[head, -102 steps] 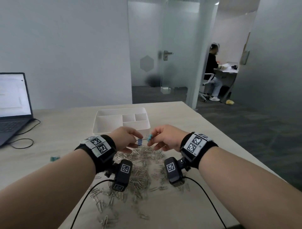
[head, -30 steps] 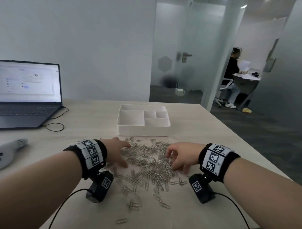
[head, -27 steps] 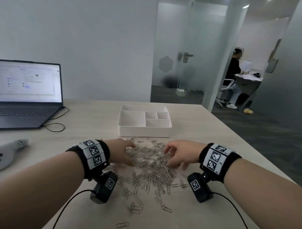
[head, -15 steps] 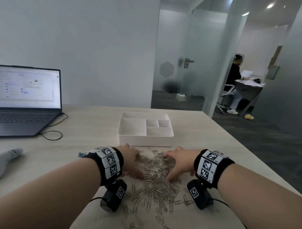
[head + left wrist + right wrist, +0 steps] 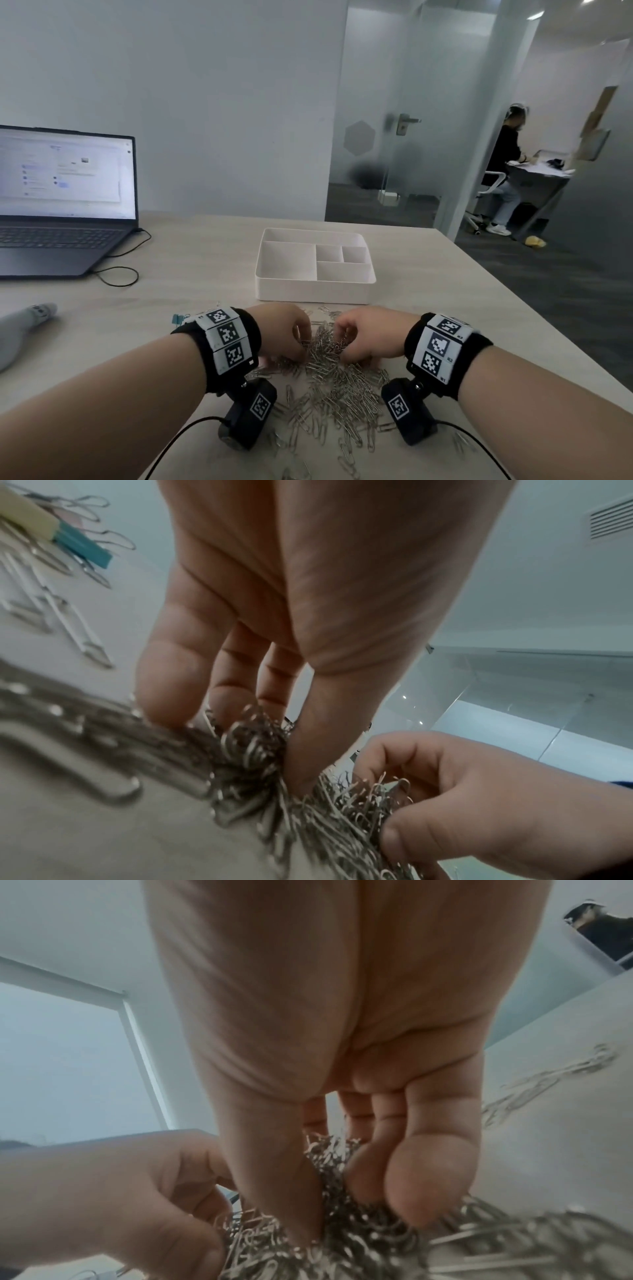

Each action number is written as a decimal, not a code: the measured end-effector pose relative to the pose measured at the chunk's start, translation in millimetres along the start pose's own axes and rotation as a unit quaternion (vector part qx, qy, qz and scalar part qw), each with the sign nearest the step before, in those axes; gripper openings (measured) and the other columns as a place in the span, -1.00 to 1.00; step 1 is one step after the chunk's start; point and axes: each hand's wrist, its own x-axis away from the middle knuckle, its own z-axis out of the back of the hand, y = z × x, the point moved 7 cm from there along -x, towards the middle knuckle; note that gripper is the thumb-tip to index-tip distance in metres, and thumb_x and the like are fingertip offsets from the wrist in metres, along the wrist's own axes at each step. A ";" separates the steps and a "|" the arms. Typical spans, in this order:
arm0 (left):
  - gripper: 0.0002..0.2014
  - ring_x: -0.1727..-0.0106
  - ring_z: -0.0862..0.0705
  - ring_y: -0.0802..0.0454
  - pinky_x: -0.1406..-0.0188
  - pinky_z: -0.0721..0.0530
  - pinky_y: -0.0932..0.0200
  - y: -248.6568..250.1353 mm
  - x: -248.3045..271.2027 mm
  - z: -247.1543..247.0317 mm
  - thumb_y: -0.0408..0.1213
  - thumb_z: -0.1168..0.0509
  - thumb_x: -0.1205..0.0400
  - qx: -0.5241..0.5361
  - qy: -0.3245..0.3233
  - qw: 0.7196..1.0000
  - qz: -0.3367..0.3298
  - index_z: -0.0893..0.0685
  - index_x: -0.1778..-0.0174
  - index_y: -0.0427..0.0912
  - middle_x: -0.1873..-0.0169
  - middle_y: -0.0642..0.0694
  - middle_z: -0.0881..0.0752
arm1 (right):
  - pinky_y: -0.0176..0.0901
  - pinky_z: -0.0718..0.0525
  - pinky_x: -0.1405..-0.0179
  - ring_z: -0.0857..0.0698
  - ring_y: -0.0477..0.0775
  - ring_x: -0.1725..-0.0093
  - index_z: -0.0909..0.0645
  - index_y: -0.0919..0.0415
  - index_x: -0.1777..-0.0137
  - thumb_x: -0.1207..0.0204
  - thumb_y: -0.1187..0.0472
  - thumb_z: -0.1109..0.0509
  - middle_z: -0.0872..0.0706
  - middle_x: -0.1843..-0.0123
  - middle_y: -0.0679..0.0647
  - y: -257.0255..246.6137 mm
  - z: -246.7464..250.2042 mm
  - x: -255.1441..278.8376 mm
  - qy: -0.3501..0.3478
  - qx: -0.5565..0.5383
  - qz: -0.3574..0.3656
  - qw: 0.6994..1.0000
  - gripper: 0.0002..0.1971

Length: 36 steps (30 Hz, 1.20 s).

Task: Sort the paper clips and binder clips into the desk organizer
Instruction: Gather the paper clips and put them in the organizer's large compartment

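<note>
A heap of silver paper clips (image 5: 337, 387) lies on the pale table in front of the white desk organizer (image 5: 313, 293), whose compartments look bare. My left hand (image 5: 301, 342) and right hand (image 5: 342, 342) meet over the far part of the heap, fingers curled down into it. In the left wrist view my left hand (image 5: 246, 739) grips a bunch of paper clips (image 5: 253, 748) between thumb and fingers. In the right wrist view my right hand (image 5: 342, 1204) grips another bunch (image 5: 363, 1226). Teal binder clips (image 5: 180, 318) lie just left of my left wrist, seen closer as binder clips (image 5: 82, 545).
An open laptop (image 5: 65, 205) with a black cable (image 5: 116, 274) sits at the far left. A grey device (image 5: 27, 322) lies at the left edge. The table's right edge runs diagonally past the organizer. A person (image 5: 507, 171) sits at a desk beyond the glass door.
Each hand held a binder clip earlier. Then both hands spread at the sides of the paper clips, swept inward and bunched them up; now the fingers curl round handfuls.
</note>
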 end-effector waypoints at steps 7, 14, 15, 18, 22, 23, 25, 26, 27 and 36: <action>-0.92 0.43 -0.72 0.13 0.44 -0.74 0.19 -17.9 -1.4 12.3 -0.29 -0.47 -0.52 0.123 -0.002 0.992 -0.020 -0.76 0.15 -0.01 0.27 0.01 -0.75 | -0.19 -0.73 0.46 -0.63 -0.09 0.52 -0.65 0.20 -0.03 -0.47 0.38 -0.51 -0.67 0.38 0.02 -1.3 5.5 -10.2 0.003 -0.155 0.017 0.988 -0.81; -0.91 0.28 -0.72 0.12 0.33 -0.77 0.14 -31.7 -9.9 52.3 -0.30 -0.50 -0.53 0.241 0.063 0.967 -0.050 -0.81 0.06 -0.13 0.34 0.02 -0.77 | -0.24 -0.63 0.55 -0.59 -0.04 0.51 -0.63 0.28 0.03 -0.51 0.44 -0.50 -0.63 0.40 0.07 -14.3 28.9 -33.4 0.032 -0.298 0.050 0.953 -0.87; -0.92 0.27 -0.73 0.11 0.34 -0.76 0.16 -34.2 -12.1 60.5 -0.30 -0.50 -0.53 0.254 0.083 0.962 -0.052 -0.81 0.08 -0.13 0.33 0.02 -0.78 | -0.24 -0.63 0.55 -0.59 -0.04 0.50 -0.63 0.28 0.03 -0.50 0.45 -0.50 -0.64 0.38 0.09 -16.6 33.8 -38.4 0.041 -0.312 0.053 0.948 -0.86; -0.94 0.24 -0.74 0.10 0.36 -0.74 0.21 -44.0 -20.4 86.5 -0.29 -0.49 -0.54 0.267 0.163 0.948 -0.051 -0.81 0.09 -0.10 0.27 0.00 -0.79 | -0.25 -0.62 0.55 -0.58 -0.04 0.49 -0.63 0.27 0.06 -0.50 0.48 -0.48 -0.65 0.37 0.10 -23.7 49.4 -56.0 0.072 -0.343 0.054 0.935 -0.85; -0.95 0.23 -0.74 0.08 0.36 -0.75 0.17 -57.0 -34.1 110.7 -0.26 -0.48 -0.55 0.277 0.258 0.925 -0.035 -0.80 0.10 -0.10 0.23 -0.03 -0.80 | -0.25 -0.59 0.56 -0.56 -0.08 0.53 -0.61 0.22 0.11 -0.49 0.46 -0.47 -0.63 0.41 0.06 -33.4 65.4 -85.5 0.126 -0.371 0.041 0.919 -0.85; -0.95 0.23 -0.74 0.08 0.34 -0.77 0.14 -60.2 -38.1 114.6 -0.25 -0.48 -0.55 0.277 0.275 0.920 -0.029 -0.80 0.10 -0.10 0.24 -0.02 -0.80 | -0.24 -0.59 0.56 -0.56 -0.08 0.53 -0.61 0.21 0.12 -0.49 0.45 -0.47 -0.62 0.41 0.06 -36.0 68.3 -92.9 0.140 -0.374 0.038 0.916 -0.85; -0.95 0.25 -0.75 0.04 0.28 -0.81 0.06 -65.5 -45.8 120.5 -0.25 -0.48 -0.55 0.271 0.300 0.914 -0.019 -0.80 0.11 -0.09 0.27 -0.02 -0.80 | -0.24 -0.59 0.55 -0.56 -0.06 0.51 -0.61 0.21 0.12 -0.48 0.43 -0.48 -0.62 0.39 0.07 -41.0 73.8 -106.4 0.169 -0.372 0.033 0.912 -0.86; -0.96 0.26 -0.76 0.02 0.23 -0.81 0.03 -66.9 -49.7 122.9 -0.24 -0.48 -0.54 0.260 0.310 0.915 -0.019 -0.80 0.13 -0.08 0.28 -0.01 -0.80 | -0.23 -0.59 0.54 -0.57 -0.05 0.49 -0.62 0.21 0.11 -0.48 0.42 -0.48 -0.62 0.38 0.08 -42.9 76.5 -112.2 0.184 -0.365 0.030 0.912 -0.87; -0.97 0.24 -0.77 0.03 0.18 -0.81 0.02 -67.6 -53.3 124.7 -0.23 -0.48 -0.54 0.240 0.319 0.917 -0.018 -0.80 0.14 -0.05 0.28 0.01 -0.81 | -0.23 -0.60 0.53 -0.59 -0.04 0.48 -0.62 0.20 0.12 -0.47 0.41 -0.49 -0.63 0.37 0.09 -44.5 78.6 -117.7 0.197 -0.353 0.026 0.914 -0.87; -0.89 0.03 -0.72 0.17 0.13 -0.55 0.29 -62.0 -66.9 109.2 -0.15 -0.38 -0.57 0.111 0.302 0.947 -0.018 -0.77 0.05 0.12 0.09 0.16 -0.78 | -0.11 -0.80 0.29 -0.75 0.07 0.23 -0.67 0.20 -0.15 -0.50 0.27 -0.52 -0.75 0.08 0.11 -45.0 71.5 -129.2 0.214 -0.247 0.022 0.945 -0.76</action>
